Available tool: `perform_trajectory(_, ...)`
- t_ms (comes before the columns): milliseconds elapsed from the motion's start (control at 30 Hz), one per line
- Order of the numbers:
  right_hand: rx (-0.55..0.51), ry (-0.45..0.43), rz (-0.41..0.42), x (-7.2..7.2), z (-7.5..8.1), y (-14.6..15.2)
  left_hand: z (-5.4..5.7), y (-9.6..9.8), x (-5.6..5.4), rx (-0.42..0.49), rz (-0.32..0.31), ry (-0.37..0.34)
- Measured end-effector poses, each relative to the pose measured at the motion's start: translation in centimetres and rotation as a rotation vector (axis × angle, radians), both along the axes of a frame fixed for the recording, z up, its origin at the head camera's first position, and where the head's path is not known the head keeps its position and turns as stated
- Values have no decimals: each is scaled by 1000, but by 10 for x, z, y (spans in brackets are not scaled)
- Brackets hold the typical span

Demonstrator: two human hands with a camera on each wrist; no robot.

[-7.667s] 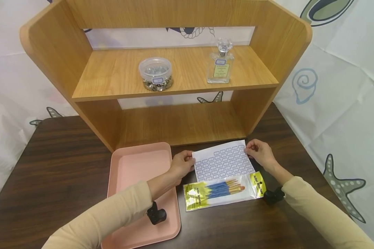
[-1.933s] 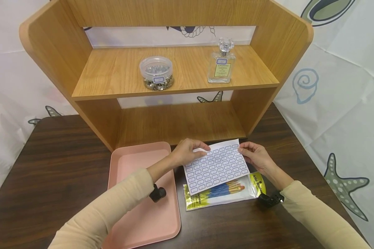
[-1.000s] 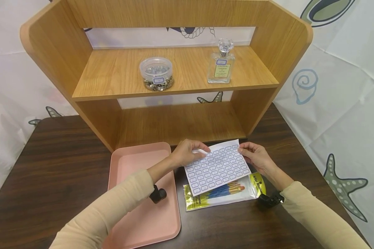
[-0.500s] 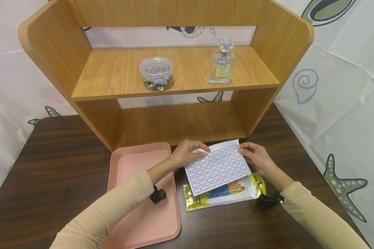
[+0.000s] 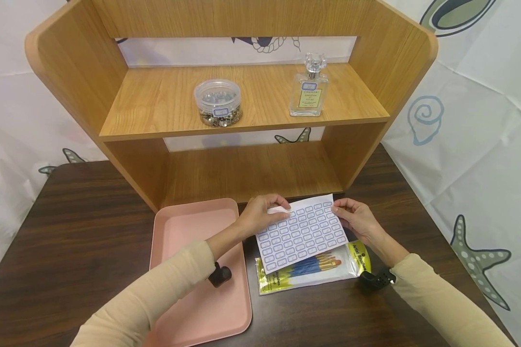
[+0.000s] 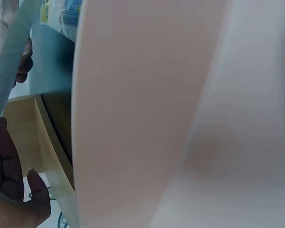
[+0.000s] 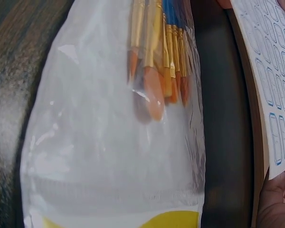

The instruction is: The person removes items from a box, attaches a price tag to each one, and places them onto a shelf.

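Note:
Both hands hold a white sheet of label stickers, printed with rows of small blue-framed labels, at a tilt. My left hand is at the sheet's upper left edge, thumb and index finger close together on it. At the upper right corner, my right hand pinches the sheet between thumb and fingers. Partly covered by the sheet, a clear and yellow packet of artist brushes lies on the table. In the right wrist view the brushes show through the plastic.
A pink tray lies left of the packet, under the left forearm. Behind stands a wooden shelf unit. Its upper board carries a clear lidded tub of small metal pieces and a glass perfume bottle, both labelled.
Since the earliest frame, the sheet has come forward over the brush packet, and my left hand has shifted from its left edge to its top. Over the last second, hardly anything moves.

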State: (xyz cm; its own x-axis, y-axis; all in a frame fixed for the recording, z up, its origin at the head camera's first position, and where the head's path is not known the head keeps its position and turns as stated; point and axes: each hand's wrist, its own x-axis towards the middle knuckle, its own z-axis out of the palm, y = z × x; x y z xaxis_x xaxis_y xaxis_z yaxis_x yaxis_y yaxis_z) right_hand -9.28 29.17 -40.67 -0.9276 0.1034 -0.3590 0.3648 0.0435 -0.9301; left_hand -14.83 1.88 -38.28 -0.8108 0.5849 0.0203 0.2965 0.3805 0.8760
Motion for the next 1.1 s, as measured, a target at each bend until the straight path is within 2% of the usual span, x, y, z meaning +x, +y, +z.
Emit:
perform_trajectory(167, -6, 3, -5, 1, 0, 1, 4, -4, -1, 7, 1, -3)
perform_trajectory(267, -11, 8, -10, 2, 0, 2, 6, -6, -2, -20, 45, 96)
perform_trajectory(400, -30, 18, -14, 3, 1, 4, 9, -8, 0, -31, 169, 267)
perform_trajectory(500, -36, 24, -26, 3, 2, 4, 14, -7, 4, -31, 211, 317)
perform_trajectory(567, -39, 29, -36, 3, 2, 3, 18, -6, 8, -34, 193, 296)
perform_trajectory(633, -45, 35, -45, 4, 4, 3, 20, -4, 11, -53, 166, 244)
perform_trajectory(767, -50, 39, -49, 5, 7, 1, 19, -1, 14, -113, 149, 148)
perform_trajectory(1100, -43, 41, -58, 5, 6, 1, 11, 5, 13, -129, 148, 50)
